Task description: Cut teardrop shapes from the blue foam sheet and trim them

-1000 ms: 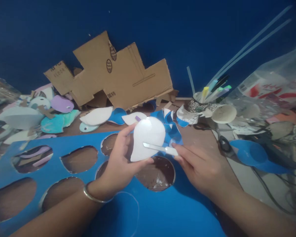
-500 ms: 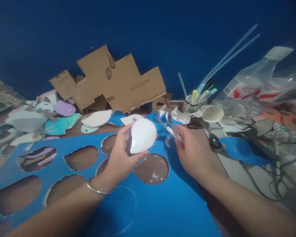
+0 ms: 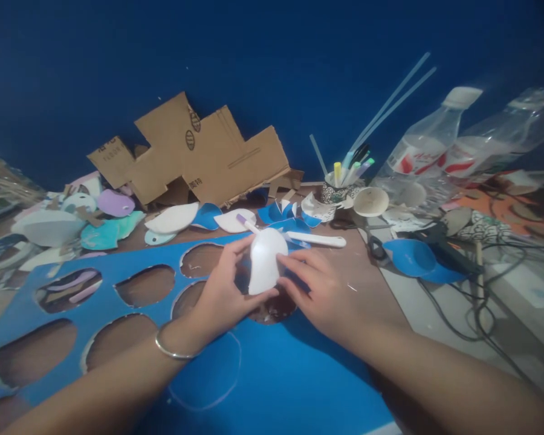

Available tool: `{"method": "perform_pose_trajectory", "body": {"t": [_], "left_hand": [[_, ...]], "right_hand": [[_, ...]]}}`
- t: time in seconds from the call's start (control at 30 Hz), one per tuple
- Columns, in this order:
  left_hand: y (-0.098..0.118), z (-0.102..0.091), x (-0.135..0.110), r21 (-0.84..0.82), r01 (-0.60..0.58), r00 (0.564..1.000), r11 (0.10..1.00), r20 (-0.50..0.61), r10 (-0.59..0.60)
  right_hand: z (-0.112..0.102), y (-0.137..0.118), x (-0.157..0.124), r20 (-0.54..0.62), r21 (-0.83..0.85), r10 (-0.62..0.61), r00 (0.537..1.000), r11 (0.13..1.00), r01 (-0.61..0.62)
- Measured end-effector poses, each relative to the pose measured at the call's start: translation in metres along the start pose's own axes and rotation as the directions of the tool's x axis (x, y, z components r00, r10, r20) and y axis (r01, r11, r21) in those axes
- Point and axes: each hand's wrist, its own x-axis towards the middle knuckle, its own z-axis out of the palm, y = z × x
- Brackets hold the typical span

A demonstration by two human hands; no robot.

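Observation:
My left hand (image 3: pixel 222 284) grips a white cut-out piece (image 3: pixel 266 257), rounded at the top and curving inward along one side. The fingers of my right hand (image 3: pixel 315 284) press on its right edge, so both hands hold it up over the blue board (image 3: pixel 321 368). Just beyond it on the table lies a white-handled tool (image 3: pixel 320 239), perhaps a craft knife; its far end is hidden behind the piece. Several rounded holes are cut through the board, and a pale circle (image 3: pixel 239 368) is drawn near its front.
Cut-out fish shapes (image 3: pixel 106 229) and white leaf shapes (image 3: pixel 170 217) line the back. Cardboard (image 3: pixel 217 157) leans against the wall. Further right stand a pen cup (image 3: pixel 338 192) and plastic bottles (image 3: pixel 428 139); scissors (image 3: pixel 376 248), a blue offcut (image 3: pixel 412 257) and black cables (image 3: pixel 462 326) lie there.
My right hand has put down the white-handled tool and moved left onto the white piece. The piece has turned and now looks narrower and bent. The view has shifted slightly.

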Motion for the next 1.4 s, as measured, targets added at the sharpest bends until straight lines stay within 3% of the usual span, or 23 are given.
{"method": "perform_pose_trajectory", "body": {"t": [0.37, 1.0, 1.13, 1.3, 1.4], "left_hand": [[0.0006, 0.0002, -0.0015, 0.055, -0.01, 1.0, 0.998, 0.029, 0.009], [0.0064, -0.0005, -0.0024, 0.152, -0.001, 0.996, 0.988, 0.087, -0.012], [0.0059, -0.0009, -0.0025, 0.136, -0.021, 0.995, 0.99, 0.104, 0.007], [0.0052, -0.0027, -0.0009, 0.062, -0.015, 0.992, 0.998, 0.13, 0.007], [0.0048, -0.0032, 0.0003, 0.022, -0.006, 0.99, 1.0, 0.143, 0.003]], "right_hand": [[-0.0049, -0.0006, 0.0026, -0.007, 0.081, -0.037, 0.999, 0.996, 0.038], [-0.004, 0.0018, 0.0015, -0.019, 0.01, -0.142, 0.99, 0.99, 0.142], [-0.0041, -0.0001, 0.0036, -0.012, 0.032, -0.08, 0.997, 0.996, 0.08], [-0.0039, -0.005, 0.0049, 0.035, 0.187, 0.122, 0.992, 0.974, -0.126], [-0.0044, -0.0071, 0.0046, 0.048, 0.232, 0.183, 0.982, 0.954, -0.189]]}}
